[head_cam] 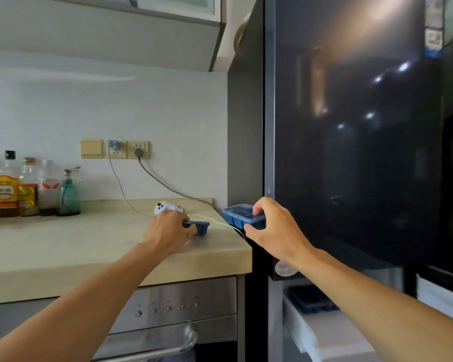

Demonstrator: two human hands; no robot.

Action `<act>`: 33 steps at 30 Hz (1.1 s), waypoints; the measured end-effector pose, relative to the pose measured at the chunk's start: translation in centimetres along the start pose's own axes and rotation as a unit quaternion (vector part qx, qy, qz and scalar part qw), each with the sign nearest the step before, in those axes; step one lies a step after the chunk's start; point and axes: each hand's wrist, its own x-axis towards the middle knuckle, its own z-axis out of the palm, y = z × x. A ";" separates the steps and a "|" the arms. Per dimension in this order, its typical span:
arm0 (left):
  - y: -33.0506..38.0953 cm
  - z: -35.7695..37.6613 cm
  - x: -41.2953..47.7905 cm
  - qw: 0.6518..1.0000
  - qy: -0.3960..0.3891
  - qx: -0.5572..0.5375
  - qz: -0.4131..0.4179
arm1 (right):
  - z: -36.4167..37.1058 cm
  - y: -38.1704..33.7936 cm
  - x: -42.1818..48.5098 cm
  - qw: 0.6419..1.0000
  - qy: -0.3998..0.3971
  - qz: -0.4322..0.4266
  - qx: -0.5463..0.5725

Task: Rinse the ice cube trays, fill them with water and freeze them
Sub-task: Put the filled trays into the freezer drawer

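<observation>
Countertop (63, 246) | left hand (168, 228) grips tray (200, 227) | right hand (275, 226) holds lidded tray (242, 215)

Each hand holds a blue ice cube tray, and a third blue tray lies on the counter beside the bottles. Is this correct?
No. The head view shows the third blue tray in the open freezer drawer, not on the counter beside the bottles. The rest is right.
</observation>
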 end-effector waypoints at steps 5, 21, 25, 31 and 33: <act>4.0 -0.5 -2.2 0.994 0.065 -0.048 0.072 | -3.3 1.3 -2.4 0.999 0.043 -0.008 -0.005; 19.1 8.0 -10.4 0.937 0.082 -0.117 0.318 | -12.8 12.6 -13.9 0.969 0.159 0.178 -0.058; 21.8 12.9 -11.4 0.938 0.010 -0.110 0.327 | -13.5 17.1 -16.7 0.957 0.126 0.246 -0.085; 25.3 20.6 -12.0 0.941 -0.086 -0.065 0.321 | -12.6 24.3 -19.8 0.929 0.073 0.340 -0.128; 26.2 22.9 -11.6 0.941 -0.114 -0.057 0.314 | -12.0 26.5 -20.3 0.920 0.057 0.363 -0.135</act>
